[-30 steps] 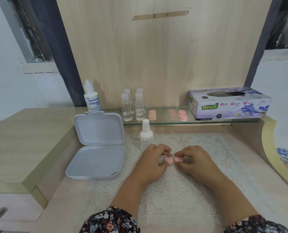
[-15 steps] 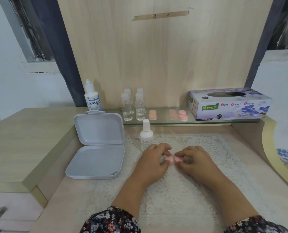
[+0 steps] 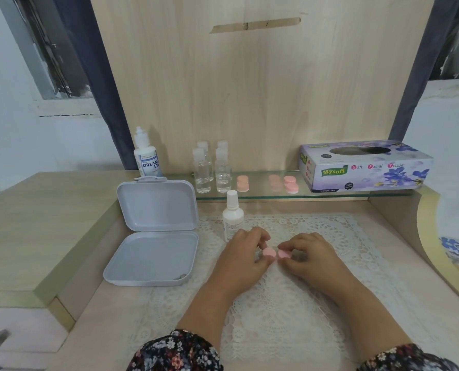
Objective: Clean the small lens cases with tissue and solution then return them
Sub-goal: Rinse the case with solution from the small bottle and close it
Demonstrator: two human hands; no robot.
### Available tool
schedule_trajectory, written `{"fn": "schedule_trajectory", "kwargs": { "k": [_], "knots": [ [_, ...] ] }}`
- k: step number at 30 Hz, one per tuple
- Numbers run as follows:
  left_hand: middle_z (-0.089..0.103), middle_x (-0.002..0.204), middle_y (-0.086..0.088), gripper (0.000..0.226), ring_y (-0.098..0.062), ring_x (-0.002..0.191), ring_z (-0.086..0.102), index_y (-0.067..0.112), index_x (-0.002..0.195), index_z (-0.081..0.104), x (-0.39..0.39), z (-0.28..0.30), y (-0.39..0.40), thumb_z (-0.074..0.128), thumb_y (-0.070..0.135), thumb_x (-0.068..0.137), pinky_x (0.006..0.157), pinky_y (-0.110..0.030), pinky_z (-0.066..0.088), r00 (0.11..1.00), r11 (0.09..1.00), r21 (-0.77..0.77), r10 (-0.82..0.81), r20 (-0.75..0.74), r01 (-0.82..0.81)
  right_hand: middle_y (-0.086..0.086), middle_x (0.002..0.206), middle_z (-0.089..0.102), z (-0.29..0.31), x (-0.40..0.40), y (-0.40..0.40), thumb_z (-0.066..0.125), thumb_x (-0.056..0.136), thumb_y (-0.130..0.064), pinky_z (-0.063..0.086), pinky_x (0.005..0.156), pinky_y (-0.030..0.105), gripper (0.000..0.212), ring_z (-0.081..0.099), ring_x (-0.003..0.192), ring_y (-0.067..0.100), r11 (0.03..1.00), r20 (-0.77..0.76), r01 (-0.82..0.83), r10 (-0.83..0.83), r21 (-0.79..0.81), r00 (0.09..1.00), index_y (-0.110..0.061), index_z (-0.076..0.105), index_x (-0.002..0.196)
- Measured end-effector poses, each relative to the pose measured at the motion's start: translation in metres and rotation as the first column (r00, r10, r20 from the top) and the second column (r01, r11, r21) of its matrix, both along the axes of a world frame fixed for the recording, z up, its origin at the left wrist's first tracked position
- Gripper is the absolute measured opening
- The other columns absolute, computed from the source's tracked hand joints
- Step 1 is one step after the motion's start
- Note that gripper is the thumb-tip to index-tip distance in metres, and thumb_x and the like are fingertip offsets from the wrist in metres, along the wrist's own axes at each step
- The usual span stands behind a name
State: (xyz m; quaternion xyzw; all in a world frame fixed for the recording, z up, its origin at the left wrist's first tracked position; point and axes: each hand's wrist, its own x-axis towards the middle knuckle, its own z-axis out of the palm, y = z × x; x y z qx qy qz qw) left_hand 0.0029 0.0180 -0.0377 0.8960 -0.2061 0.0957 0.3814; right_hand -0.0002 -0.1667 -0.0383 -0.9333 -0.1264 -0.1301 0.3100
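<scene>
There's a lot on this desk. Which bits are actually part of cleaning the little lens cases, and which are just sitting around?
Part of the job:
- pink lens case, pinched by left hand and right hand
- spare pink cases on the glass shelf
- tissue box
- small white bottle
- solution bottle

Just lying about:
- open grey box
- four clear bottles
- lace mat
</scene>
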Motion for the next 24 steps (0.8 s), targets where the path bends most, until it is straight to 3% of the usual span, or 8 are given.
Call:
{"fn": "schedule_trajectory", "kwargs": {
  "k": [10, 14, 19, 24],
  "knots": [
    [0.056, 0.105, 0.012, 0.025, -0.005, 0.1, 0.05, 0.031, 0.11, 0.048, 0.0003, 0.0004, -0.0004, 0.058, 0.026, 0.088, 0.088, -0.034, 0.048, 1.0, 0.999, 0.05, -0.018, 0.007, 0.017, -0.018, 0.098, 0.06, -0.0003, 0.0008, 0.0003, 0.07, 0.082, -0.031, 0.034, 0.088, 0.024, 0.026, 0.044, 0.1, 0.004, 1.0, -0.006, 0.003, -0.003, 0.003, 1.0, -0.03, 0.071, 0.108],
    [0.053, 0.101, 0.013, 0.024, -0.004, 0.098, 0.051, 0.033, 0.106, 0.048, 0.0011, 0.0013, -0.0019, 0.062, 0.034, 0.087, 0.086, -0.031, 0.048, 1.0, 0.999, 0.032, 0.019, -0.011, -0.019, -0.019, 0.098, 0.06, -0.0001, 0.0005, 0.0007, 0.07, 0.083, -0.033, 0.034, 0.089, 0.024, 0.024, 0.045, 0.1, 0.004, 1.0, -0.013, 0.004, -0.004, 0.016, 1.0, -0.031, 0.071, 0.107],
    [0.053, 0.1, 0.009, 0.013, -0.007, 0.094, 0.053, 0.027, 0.099, 0.052, 0.0017, 0.0036, -0.0012, 0.06, 0.028, 0.09, 0.084, -0.029, 0.047, 0.994, 0.993, -0.029, 0.111, 0.002, -0.111, -0.019, 0.098, 0.061, -0.0005, 0.0001, 0.0006, 0.071, 0.082, -0.032, 0.036, 0.093, 0.029, 0.024, 0.045, 0.1, 0.005, 1.0, -0.018, 0.01, -0.009, 0.027, 1.0, -0.031, 0.072, 0.106],
    [0.056, 0.095, 0.002, 0.004, -0.014, 0.089, 0.054, 0.019, 0.093, 0.06, 0.0057, 0.0012, 0.0008, 0.058, 0.023, 0.093, 0.081, -0.033, 0.049, 0.977, 0.974, 0.084, 0.209, 0.044, -0.212, -0.02, 0.099, 0.061, -0.0002, -0.0001, 0.0001, 0.071, 0.082, -0.031, 0.035, 0.092, 0.027, 0.024, 0.045, 0.1, 0.005, 1.0, -0.022, 0.006, -0.006, 0.02, 1.0, -0.031, 0.072, 0.106]
  ]
}}
